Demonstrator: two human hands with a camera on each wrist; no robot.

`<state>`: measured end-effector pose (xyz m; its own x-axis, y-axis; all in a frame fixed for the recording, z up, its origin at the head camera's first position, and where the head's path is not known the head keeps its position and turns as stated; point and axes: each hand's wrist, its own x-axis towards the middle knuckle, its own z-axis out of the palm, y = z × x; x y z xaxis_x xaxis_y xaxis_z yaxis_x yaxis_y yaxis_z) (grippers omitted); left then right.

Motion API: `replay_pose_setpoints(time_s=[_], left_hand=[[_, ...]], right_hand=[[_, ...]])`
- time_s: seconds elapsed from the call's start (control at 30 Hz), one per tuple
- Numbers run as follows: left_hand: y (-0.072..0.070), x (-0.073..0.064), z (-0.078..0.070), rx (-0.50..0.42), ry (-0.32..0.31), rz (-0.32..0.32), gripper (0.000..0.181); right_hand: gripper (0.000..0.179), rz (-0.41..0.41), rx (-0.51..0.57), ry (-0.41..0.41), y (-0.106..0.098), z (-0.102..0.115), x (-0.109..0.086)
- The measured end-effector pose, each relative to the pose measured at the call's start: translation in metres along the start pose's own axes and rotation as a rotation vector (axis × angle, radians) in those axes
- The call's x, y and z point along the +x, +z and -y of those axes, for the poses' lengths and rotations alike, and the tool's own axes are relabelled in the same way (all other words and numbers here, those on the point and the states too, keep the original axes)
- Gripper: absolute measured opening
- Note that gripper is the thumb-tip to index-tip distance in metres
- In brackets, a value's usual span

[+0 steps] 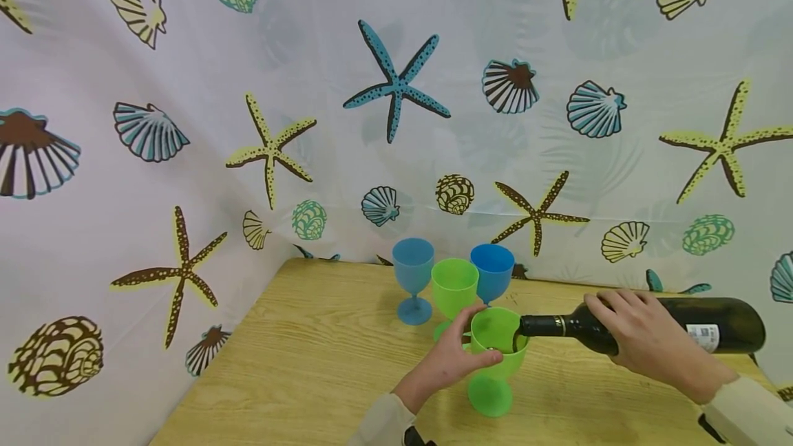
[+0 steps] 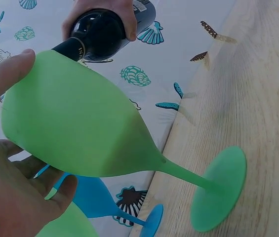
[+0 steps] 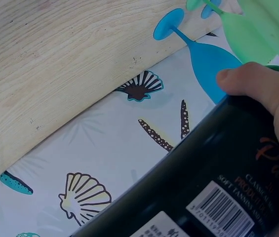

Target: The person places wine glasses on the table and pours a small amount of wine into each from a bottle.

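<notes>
My left hand holds a green plastic goblet by its bowl, thumb on the near side and fingers on the far side. The goblet stands upright, its round foot on the table. My right hand grips a dark wine bottle round its body, tipped nearly level with the neck pointing left. The bottle's mouth is at the goblet's rim, and a dark stream runs from it into the bowl. Low in the bowl, a darker patch shows through the green wall in the left wrist view.
Behind the held goblet stand a second green goblet, a pale blue goblet and a deeper blue goblet. They share a light wooden table. A white curtain printed with shells and starfish hangs along the table's back and left edges.
</notes>
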<state>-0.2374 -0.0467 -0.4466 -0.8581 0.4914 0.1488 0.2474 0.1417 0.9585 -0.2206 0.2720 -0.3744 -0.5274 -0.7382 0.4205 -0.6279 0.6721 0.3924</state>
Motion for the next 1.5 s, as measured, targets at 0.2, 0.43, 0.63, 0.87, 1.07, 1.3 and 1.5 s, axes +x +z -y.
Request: replay_pose_setpoints(time_s=[0.2,0.43,0.63,0.87,1.07,1.3,1.5], left_hand=[[0.0001,-0.0002,-0.0015,0.007,-0.002,0.000,0.073],[0.0000,-0.0005,-0.0015,0.009,-0.004,-0.001,0.074],[-0.0016,0.0007,0.0018,-0.001,0.006,0.005,0.074],[-0.0025,0.0009,0.0041,-0.005,0.016,0.014,0.074],[-0.0018,0.0006,0.0036,-0.002,0.019,0.015,0.073],[-0.0018,0.0008,0.0034,0.001,0.020,0.013,0.074],[-0.0017,0.0003,0.0036,0.003,0.012,0.012,0.073]], right_hand=[[0.095,0.011,0.000,0.005,-0.0003,0.0005,-0.0001],[0.093,0.019,-0.004,0.009,-0.0016,0.0017,0.0014],[0.092,0.016,-0.001,0.015,-0.0016,0.0018,0.0024],[0.093,0.000,0.006,0.011,-0.0007,0.0017,0.0019],[0.093,0.003,0.002,0.008,-0.0006,0.0013,0.0016],[0.092,0.021,-0.001,0.016,-0.0018,0.0018,0.0022],[0.092,0.015,0.003,0.011,-0.0015,0.0016,0.0021]])
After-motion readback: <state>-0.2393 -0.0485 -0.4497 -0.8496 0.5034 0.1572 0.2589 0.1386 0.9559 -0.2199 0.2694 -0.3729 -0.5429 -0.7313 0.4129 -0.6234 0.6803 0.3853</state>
